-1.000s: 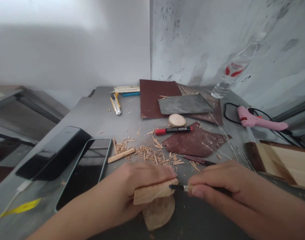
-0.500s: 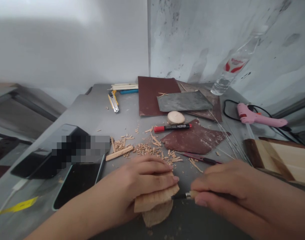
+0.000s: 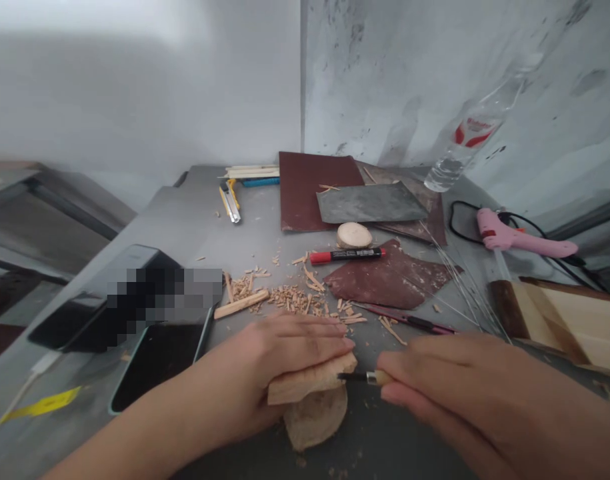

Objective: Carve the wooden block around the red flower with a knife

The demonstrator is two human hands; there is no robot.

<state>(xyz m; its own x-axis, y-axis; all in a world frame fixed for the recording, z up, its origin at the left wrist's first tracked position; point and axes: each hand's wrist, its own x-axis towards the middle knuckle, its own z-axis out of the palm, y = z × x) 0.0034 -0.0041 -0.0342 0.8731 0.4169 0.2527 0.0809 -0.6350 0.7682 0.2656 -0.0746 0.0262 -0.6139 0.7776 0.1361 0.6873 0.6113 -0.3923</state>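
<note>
Head view: left hand [image 3: 285,357] clamping wood block [image 3: 309,383] over round wood slice [image 3: 317,421], toward 6 o'clock on table [image 3: 175,223]. Right hand [image 3: 439,383] gripping carving tool [image 3: 355,377], tip meeting block's 3 o'clock end. Seemingly shaving that end; next move calling for firm hold, fingertips clear of blade. Block looking pale, rough, uneven-edged; shavings [image 3: 291,299] lying at 12 o'clock.

Gap between yellow cutter [image 3: 230,201] and red marker [image 3: 347,255], wood shavings [image 3: 291,299] nearer

Wood block [image 3: 312,383] on wood slice [image 3: 317,420], marker [image 3: 347,255] before disc [image 3: 354,235]
</note>
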